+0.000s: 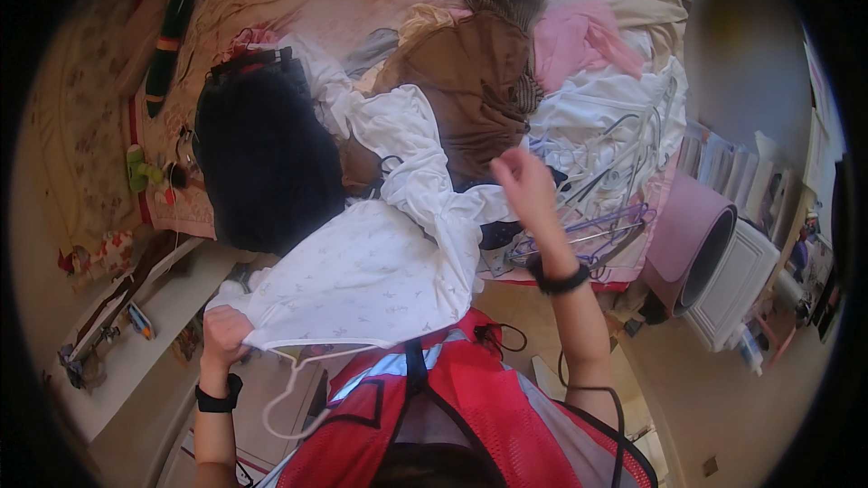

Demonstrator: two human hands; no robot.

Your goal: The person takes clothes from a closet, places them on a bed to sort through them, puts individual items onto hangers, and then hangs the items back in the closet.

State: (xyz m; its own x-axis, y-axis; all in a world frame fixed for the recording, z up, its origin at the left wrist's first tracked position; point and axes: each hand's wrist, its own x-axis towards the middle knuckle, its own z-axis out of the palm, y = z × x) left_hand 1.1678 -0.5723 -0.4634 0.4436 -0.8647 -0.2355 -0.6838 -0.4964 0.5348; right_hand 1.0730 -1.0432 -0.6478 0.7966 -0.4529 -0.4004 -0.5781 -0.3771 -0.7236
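Note:
A white garment (362,262) with a small faint print is spread in front of me, its long sleeves lying toward the bed. My left hand (226,334) is closed around its near left edge. A white clothes hanger (294,380) pokes out of this near edge, its hook hanging toward me. On the other side, my right hand (524,183) is raised beside a white sleeve (488,203). Its fingers look loosely extended, slightly blurred, with nothing visible in them.
Black folded clothes (267,154) lie left on the bed. Beyond the garment are a brown garment (466,81) and pink cloth (583,43). Several loose hangers (624,172) are piled at right, near a pink bin (692,239). A shelf (145,352) stands at lower left.

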